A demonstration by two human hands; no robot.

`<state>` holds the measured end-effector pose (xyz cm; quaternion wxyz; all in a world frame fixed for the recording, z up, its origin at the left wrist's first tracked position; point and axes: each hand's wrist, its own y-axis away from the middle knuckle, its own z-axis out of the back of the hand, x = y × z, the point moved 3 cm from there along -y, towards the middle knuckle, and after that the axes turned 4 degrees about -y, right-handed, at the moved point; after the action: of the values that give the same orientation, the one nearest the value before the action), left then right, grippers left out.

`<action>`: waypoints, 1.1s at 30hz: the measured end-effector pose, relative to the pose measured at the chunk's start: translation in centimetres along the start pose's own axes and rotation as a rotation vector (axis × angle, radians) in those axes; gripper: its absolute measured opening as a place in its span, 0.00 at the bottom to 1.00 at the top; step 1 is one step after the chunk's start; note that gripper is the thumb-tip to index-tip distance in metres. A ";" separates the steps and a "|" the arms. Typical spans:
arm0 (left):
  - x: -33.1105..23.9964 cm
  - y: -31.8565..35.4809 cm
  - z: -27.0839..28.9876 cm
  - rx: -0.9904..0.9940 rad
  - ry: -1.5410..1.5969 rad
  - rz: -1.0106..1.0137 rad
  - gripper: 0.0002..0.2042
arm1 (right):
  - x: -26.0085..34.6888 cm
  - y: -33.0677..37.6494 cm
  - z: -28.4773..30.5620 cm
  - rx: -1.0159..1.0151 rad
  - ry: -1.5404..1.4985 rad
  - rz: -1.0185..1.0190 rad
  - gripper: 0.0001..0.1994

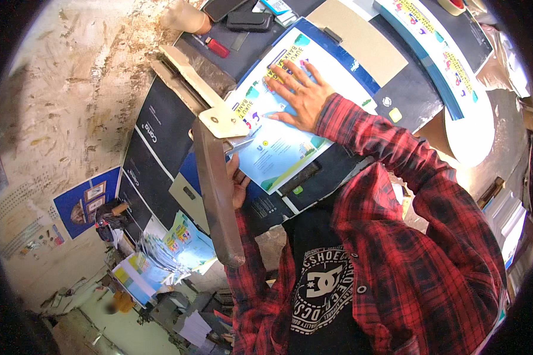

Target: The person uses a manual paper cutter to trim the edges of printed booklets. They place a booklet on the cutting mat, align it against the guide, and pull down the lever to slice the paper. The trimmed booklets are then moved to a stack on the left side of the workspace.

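Note:
My right hand (302, 97) lies flat with fingers spread on a light blue printed sheet or booklet (272, 160). The sheet's left edge reaches under the cream head (222, 121) of a bench tool, which looks like a large stapler. From that head a long brown lever (213, 195) slants down toward me. Just right of the lever, by the sheet's lower left corner, is my left hand (238, 186). The lever covers part of that hand, so whether it grips anything cannot be made out.
A tall stack of similar prints (426, 41) stands at the upper right. More prints (186, 242) are piled at the lower left, past the lever. A red lighter (217, 47) and a black case (250, 21) lie at the far edge. A stained wall (77, 100) rises on the left.

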<state>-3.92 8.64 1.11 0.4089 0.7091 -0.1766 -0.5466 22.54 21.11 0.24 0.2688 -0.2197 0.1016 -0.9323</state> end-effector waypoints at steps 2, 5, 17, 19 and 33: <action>0.1 0.5 0.2 -0.026 0.017 -0.011 0.15 | 0.4 -0.3 -0.1 -0.039 -0.029 0.028 0.36; 0.1 0.3 -2.1 0.044 0.016 -0.023 0.13 | -1.3 -0.1 0.2 -0.034 0.013 0.023 0.36; 1.4 -2.2 -1.4 -0.049 -0.194 -0.147 0.14 | 2.2 -0.7 -0.5 0.090 0.114 -0.091 0.38; 1.9 -0.7 -2.0 -0.176 -0.579 -0.441 0.21 | 2.3 -0.8 -0.8 0.159 0.143 -0.120 0.37; 5.1 4.3 -5.7 -0.516 -1.198 -1.122 0.30 | -7.9 -2.1 2.4 0.273 0.258 -0.097 0.41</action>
<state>3.86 4.69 1.63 0.0647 0.1683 0.1437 -0.9731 28.71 26.99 0.17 0.2355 -0.0644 -0.0028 -0.9697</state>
